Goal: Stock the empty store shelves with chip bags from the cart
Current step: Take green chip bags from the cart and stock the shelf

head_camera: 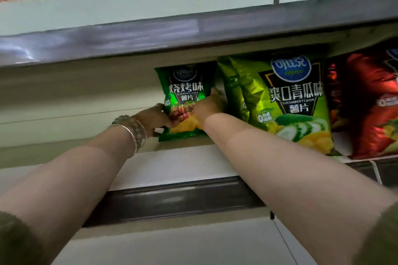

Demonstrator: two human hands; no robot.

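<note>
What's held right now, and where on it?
The barbecue bag: left hand grips its lower left edge, right hand its right edge.

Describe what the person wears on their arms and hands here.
An olive-green left sleeve and right sleeve end near the elbows, forearms bare. The left wrist carries a silver bangle and a pale bead bracelet. The left hand and right hand are ungloved; the right wrist wears nothing.

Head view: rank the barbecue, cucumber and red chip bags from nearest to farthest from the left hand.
1. dark green barbecue chip bag, leftmost, in the grip of the left hand.
2. light green cucumber chip bag, next on the right.
3. red foil chip bag, far right.
</note>
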